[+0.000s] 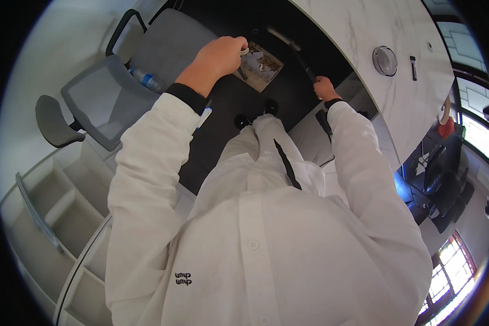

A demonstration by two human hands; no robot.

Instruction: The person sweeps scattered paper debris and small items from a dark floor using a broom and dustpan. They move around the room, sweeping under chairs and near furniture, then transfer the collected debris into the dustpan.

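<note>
My left hand is closed around the top of a handle, whose pale end shows at the fingers. Below it is a light-coloured dustpan on the dark floor, with paper scraps and brownish debris in it. My right hand grips the dark handle of a broom. That handle slants away to a narrow, pale-bristled head on the floor, apart from the dustpan's far side. The join between the left-hand handle and the pan is partly hidden.
A grey office chair stands left, a water bottle on it. At right, a marble-patterned table carries a glass ashtray and a marker. White open shelving is at lower left. My shoes are near the dustpan.
</note>
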